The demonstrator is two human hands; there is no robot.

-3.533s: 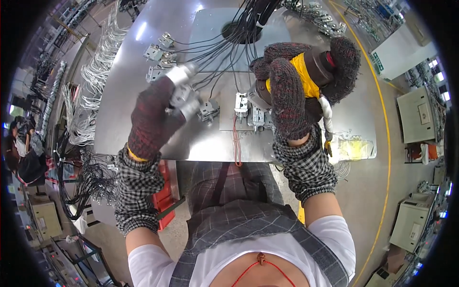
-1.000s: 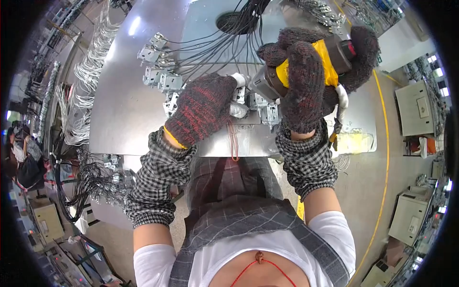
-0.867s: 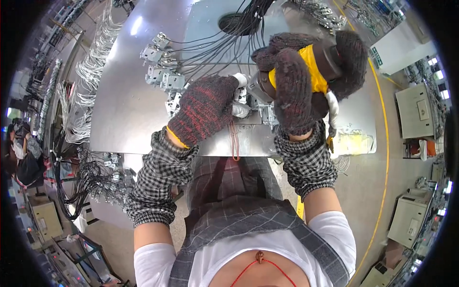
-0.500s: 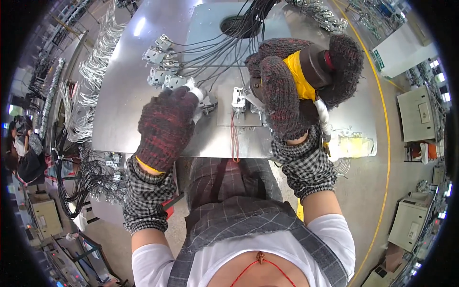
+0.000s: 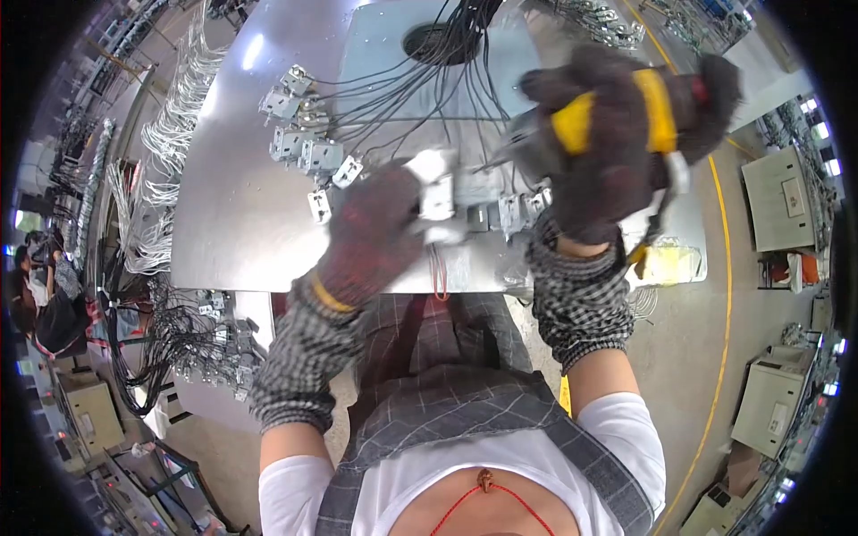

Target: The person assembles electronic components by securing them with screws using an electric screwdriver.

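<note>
Compared with half a second earlier, the gloved left hand [image 5: 371,232] has shifted toward 3 o'clock, its white-tipped digits bracketing a metal fitting [image 5: 438,200] at 12 o'clock of centre; blur hides whether it grips. The right hand [image 5: 615,156], closed around a yellow-banded tool [image 5: 534,147], has withdrawn toward 2 o'clock, the tool now apart from the fitting.

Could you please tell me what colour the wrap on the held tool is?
The wrap is yellow, showing best in the head view.
</note>
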